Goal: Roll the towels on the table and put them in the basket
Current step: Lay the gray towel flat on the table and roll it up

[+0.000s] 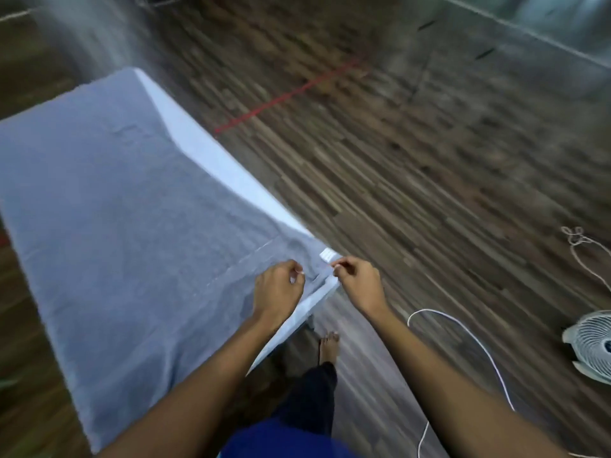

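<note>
From the head camera, a person stands at the near corner of a white table (pixel 211 153) over which a grey-blue towel (pixel 125 209) lies spread flat, covering nearly the whole top and hanging slightly over the near edge. The left hand (pixel 279 285) rests on the cloth by that corner, its fingers (pixel 297 271) curled and pinched on a fold of the towel; the right hand (pixel 358 280) is just beside it at the very corner, fingers (pixel 340 263) closed narrowly on the towel's hem next to a small white label (pixel 327 254). No part of the towel is rolled yet, so the work appears to be at its very start: the corner is being gripped or straightened, and the rolling itself is yet to be done. No basket shows anywhere in the frame, nor any other towel, so placing remains entirely ahead. On the wood-patterned floor (pixel 413 160) to the right lie a white cable (pixel 469 335) and a small fan (pixel 591 342), well apart from the table. The picture is motion-blurred, so fine detail of the grip is uncertain.
</note>
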Demonstrator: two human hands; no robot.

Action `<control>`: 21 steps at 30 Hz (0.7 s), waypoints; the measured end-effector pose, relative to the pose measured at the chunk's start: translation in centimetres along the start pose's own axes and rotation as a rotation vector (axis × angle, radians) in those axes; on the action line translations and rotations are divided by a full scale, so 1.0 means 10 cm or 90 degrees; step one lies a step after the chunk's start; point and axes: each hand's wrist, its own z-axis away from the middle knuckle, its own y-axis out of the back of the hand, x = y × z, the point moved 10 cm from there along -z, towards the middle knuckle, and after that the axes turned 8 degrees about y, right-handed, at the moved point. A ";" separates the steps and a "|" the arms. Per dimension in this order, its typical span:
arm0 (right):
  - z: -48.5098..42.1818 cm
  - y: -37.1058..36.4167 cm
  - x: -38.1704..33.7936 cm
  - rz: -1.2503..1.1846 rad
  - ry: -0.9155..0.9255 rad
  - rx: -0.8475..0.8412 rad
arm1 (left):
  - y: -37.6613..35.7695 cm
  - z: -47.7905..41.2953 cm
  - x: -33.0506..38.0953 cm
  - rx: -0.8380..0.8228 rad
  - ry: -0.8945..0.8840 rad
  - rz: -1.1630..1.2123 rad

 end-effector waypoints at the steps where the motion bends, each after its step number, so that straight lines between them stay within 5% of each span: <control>1: -0.07 0.14 0.05 -0.009 -0.007 0.008 | -0.08 -0.12 0.18 -0.010 -0.011 0.000; 12: -1.54 1.35 0.48 0.005 -0.031 -0.022 | -0.78 -1.56 1.66 -0.056 0.019 0.082; 21: -2.96 1.09 0.23 0.045 0.056 -0.231 | -0.66 -2.30 1.47 0.088 0.175 0.114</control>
